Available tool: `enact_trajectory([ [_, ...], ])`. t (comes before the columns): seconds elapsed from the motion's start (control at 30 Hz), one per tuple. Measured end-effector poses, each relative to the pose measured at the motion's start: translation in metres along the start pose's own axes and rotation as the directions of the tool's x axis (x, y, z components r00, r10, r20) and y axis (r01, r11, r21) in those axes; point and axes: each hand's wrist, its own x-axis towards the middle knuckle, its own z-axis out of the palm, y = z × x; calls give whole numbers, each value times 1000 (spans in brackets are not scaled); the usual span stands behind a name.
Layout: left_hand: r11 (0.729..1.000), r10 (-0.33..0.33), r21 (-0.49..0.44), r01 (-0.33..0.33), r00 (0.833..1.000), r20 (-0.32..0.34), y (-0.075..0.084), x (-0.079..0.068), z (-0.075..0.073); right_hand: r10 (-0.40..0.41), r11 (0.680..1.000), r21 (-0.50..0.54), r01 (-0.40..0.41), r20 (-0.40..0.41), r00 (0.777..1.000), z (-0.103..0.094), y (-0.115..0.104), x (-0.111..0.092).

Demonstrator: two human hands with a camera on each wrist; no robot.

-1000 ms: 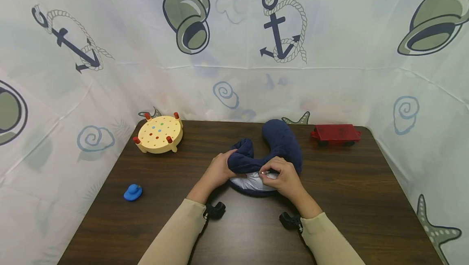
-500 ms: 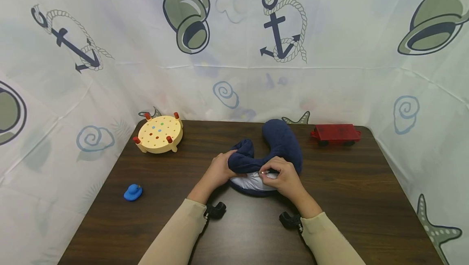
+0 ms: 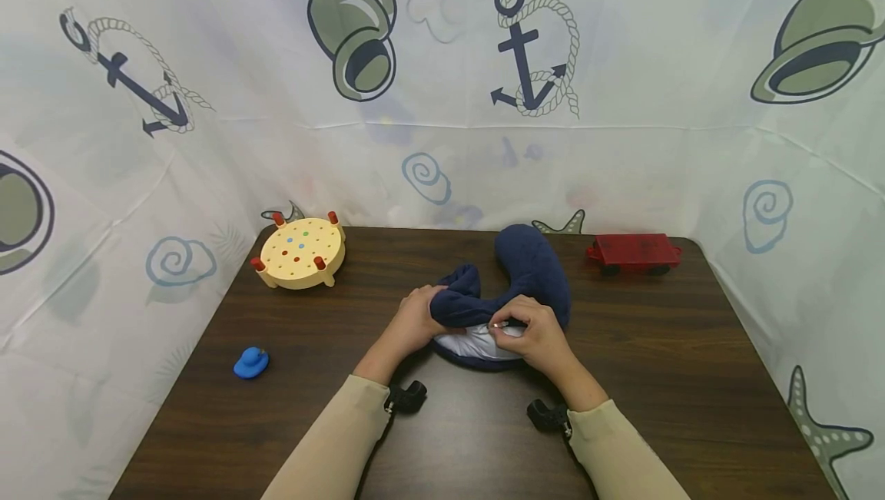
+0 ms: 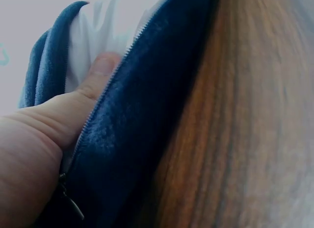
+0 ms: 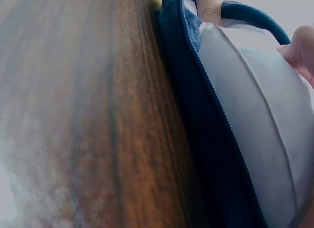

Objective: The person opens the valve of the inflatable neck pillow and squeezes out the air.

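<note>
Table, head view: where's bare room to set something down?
Free: near side of the red cart; between the blue duck and left sleeve; between yellow toy and navy pillow, beyond the left hand. Crowded: middle, where that hand and the right hand hold the pillow.

Soft-napped cloth neck pillow (image 3: 538, 273)

Bare hands (image 3: 418, 313), long plain beige sleeves (image 3: 328, 442), two small black wrist cameras (image 3: 409, 398), each trailing a black cable (image 3: 374, 450).
</note>
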Motion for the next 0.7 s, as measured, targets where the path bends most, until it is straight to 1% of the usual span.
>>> enact_trajectory([
  [0.2, 995, 5, -97, -7, 1000, -16, -1, -4, -1, -1, 1000, 6, 1, 4, 1000, 1, 1, 0],
  [0.23, 995, 14, -98, -16, 1000, -17, -1, -3, -1, 1, 1000, 6, -2, 5, 1000, 1, 1, 0],
  [0.33, 997, 47, -65, -47, 999, -7, -2, -2, -1, 10, 1000, 9, -10, 10, 1000, 1, 1, 0],
  [0.43, 998, 68, -14, -67, 998, 20, -1, 0, -2, 14, 1000, 7, -14, 14, 1000, 1, 1, -1],
  [0.53, 998, 64, 11, -64, 997, 35, -1, 2, -3, 19, 1000, 5, -19, 16, 1000, 0, 1, -1],
  [0.7, 999, 42, -1, -42, 998, 44, -1, 2, -2, 27, 1000, -2, -27, 18, 999, 0, 1, -1],
])
